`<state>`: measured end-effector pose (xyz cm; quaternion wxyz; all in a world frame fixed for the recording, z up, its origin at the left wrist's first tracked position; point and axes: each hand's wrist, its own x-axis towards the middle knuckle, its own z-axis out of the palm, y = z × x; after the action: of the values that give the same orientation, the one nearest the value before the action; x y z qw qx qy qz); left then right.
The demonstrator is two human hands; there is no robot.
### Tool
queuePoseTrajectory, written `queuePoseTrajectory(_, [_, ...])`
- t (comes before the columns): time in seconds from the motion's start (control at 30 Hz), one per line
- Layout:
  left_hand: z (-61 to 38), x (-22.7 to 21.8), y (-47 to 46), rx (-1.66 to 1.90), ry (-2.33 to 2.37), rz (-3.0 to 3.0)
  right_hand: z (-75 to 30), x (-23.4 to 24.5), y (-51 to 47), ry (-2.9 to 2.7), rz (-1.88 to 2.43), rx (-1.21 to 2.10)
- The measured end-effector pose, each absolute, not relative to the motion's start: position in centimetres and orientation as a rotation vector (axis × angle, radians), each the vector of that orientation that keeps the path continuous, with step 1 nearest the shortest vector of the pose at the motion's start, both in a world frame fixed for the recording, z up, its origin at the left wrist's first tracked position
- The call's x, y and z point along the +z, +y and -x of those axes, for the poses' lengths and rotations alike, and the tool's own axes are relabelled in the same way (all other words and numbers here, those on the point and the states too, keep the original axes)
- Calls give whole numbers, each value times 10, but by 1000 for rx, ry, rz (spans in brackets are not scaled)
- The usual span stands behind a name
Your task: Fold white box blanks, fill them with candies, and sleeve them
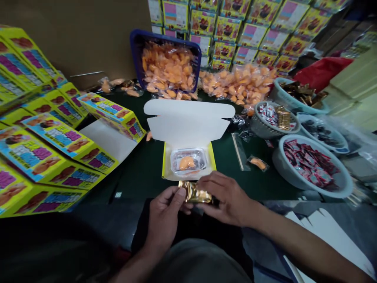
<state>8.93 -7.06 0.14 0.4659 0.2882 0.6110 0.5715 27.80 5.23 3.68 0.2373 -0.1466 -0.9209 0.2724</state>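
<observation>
Both hands hold gold foil packets (pixel 194 193) just in front of the table's near edge. My left hand (pixel 167 208) pinches the left end between thumb and fingers. On the right end, my right hand (pixel 226 198) has its fingers closed over the foil; how many packets there are I cannot tell. Directly beyond them stands an open yellow box (pixel 164 167) with its white lid (pixel 188 122) raised. Inside it lies a clear plastic tray (pixel 173 169) with a wrapped orange piece (pixel 186 162) on top of darker contents.
Printed yellow boxes (pixel 53 145) are stacked at left. A blue basket (pixel 135 59) of wrapped orange pieces leans at the back, beside a loose pile (pixel 238 84). At right stand bowls of packets, including red sachets (pixel 309 165). A wrapped stick (pixel 240 151) lies on the green table.
</observation>
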Motion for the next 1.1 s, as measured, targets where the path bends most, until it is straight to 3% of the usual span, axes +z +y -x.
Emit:
queuePoseTrajectory(0.17, [-64,-6,-62,1586,2081,-1528,-259,39,110,-2377,577,678])
queuePoseTrajectory(0.37, [-41,-19,-37,1087,2236,-2354,-234,26,151,-2372,623,741])
queuePoseTrajectory(0.67, [-27,-2,-20,798,2057,-2509,-224,-9,138,-2140,773,831])
queuePoseTrajectory(1.1, [-27,-5,-20,917,2025,-2483,-234,17,160,-2564,427,743])
